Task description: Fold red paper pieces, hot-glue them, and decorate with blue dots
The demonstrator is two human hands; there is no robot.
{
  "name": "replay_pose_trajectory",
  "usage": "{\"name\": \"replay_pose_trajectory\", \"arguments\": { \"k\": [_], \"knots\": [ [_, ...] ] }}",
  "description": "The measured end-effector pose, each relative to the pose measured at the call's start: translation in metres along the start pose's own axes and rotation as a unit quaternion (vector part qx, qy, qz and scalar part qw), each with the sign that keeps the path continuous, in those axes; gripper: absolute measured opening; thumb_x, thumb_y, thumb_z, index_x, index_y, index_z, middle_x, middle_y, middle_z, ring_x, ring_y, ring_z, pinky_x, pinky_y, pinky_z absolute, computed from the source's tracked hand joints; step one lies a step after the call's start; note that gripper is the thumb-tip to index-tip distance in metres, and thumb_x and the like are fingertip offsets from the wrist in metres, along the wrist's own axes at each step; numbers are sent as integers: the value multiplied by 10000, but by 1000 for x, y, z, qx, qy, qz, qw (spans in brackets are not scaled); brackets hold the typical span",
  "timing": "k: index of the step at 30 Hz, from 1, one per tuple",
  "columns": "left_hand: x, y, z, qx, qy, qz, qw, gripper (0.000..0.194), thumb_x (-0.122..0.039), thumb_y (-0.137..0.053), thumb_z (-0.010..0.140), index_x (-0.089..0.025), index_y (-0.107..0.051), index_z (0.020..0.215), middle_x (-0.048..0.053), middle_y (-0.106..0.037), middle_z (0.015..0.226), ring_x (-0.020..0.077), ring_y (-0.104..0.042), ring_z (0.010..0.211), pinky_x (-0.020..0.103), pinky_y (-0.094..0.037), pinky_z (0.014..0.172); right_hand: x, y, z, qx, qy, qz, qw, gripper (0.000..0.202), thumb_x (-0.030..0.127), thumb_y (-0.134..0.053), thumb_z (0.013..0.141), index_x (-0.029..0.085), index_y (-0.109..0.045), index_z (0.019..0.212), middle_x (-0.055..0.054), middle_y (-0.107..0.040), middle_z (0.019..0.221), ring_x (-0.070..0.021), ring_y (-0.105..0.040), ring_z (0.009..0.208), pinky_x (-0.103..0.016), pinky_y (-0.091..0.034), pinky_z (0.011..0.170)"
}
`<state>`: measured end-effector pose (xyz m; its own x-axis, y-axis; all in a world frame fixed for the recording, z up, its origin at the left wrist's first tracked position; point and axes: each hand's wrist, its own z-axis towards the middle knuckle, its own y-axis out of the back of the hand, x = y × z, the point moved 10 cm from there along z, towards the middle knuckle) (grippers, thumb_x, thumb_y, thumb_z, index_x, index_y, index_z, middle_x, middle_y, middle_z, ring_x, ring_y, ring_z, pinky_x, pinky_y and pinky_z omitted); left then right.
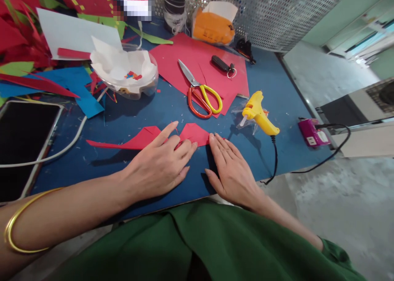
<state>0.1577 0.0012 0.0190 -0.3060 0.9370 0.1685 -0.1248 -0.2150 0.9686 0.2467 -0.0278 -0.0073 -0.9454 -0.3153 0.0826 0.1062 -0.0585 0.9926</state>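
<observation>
A strip of folded red paper lies across the blue table in front of me, its thin tail stretching out to the left. My left hand rests over the middle of the strip, index finger extended and the other fingers bent and apart against the paper. Flat on the strip's right end is my right hand, with its fingers stretched out and the thumb apart. Just beyond the strip are scissors with one red and one yellow handle, lying partly on a large red sheet.
A yellow glue gun stands at the right, its cord running over the table edge near a purple power adapter. A plastic bowl holds paper bits. Left are a phone, a white cable and colored scraps. Keys lie behind.
</observation>
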Motion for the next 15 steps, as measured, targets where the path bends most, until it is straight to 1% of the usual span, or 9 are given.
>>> {"name": "replay_pose_trajectory", "arguments": {
  "k": [3, 6, 8, 10, 12, 15],
  "knots": [
    [0, -2, 0, -16, -1, -7, 1000, 449, -298, -413, 979, -77, -591, 1326, 95, -687, 1084, 257, -601, 894, 557, -308, 1145, -9, 2, -3, -9, -34, -26, 999, 708, 413, -374, 980, -62, -283, 1496, -287, -409, 1520, -338, -355, 1458, -520, -353, 1170],
    [-1, -4, -1, -24, -1, -8, 1000, 455, -303, -424, 970, -76, -592, 1327, 97, -682, 1071, 262, -602, 894, 560, -301, 1147, -13, 1, -5, -7, -49, -47, 998, 711, 428, -362, 989, -65, -288, 1495, -283, -416, 1518, -338, -347, 1462, -521, -339, 1174],
    [-1, -4, -1, -26, 2, -10, 1000, 457, -301, -432, 967, -72, -595, 1328, 102, -682, 1068, 269, -604, 905, 562, -293, 1152, -12, 1, -6, -6, -43, -57, 997, 714, 433, -351, 994, -67, -281, 1499, -273, -389, 1539, -329, -311, 1480, -513, -327, 1182],
    [-1, -4, -2, -24, 4, -12, 1000, 458, -304, -443, 962, -75, -601, 1327, 109, -683, 1073, 272, -608, 916, 557, -287, 1158, -9, 2, -6, -11, -23, -61, 998, 696, 423, -335, 1000, -64, -294, 1496, -257, -374, 1553, -316, -304, 1484, -494, -332, 1183],
    [-1, -3, -2, -23, 5, -12, 1000, 451, -313, -450, 958, -90, -615, 1315, 113, -686, 1082, 269, -614, 912, 551, -287, 1163, -5, 3, -5, -11, -2, -61, 998, 667, 409, -329, 1005, -55, -335, 1484, -242, -400, 1543, -306, -349, 1464, -473, -348, 1176],
    [1, -3, -2, -20, 11, -16, 1000, 447, -328, -461, 956, -115, -613, 1319, 108, -692, 1095, 265, -624, 904, 557, -301, 1156, 1, 9, 0, -18, -1, -60, 998, 645, 403, -352, 1003, -51, -387, 1460, -238, -455, 1508, -314, -422, 1420, -474, -367, 1164]
  ]
}}
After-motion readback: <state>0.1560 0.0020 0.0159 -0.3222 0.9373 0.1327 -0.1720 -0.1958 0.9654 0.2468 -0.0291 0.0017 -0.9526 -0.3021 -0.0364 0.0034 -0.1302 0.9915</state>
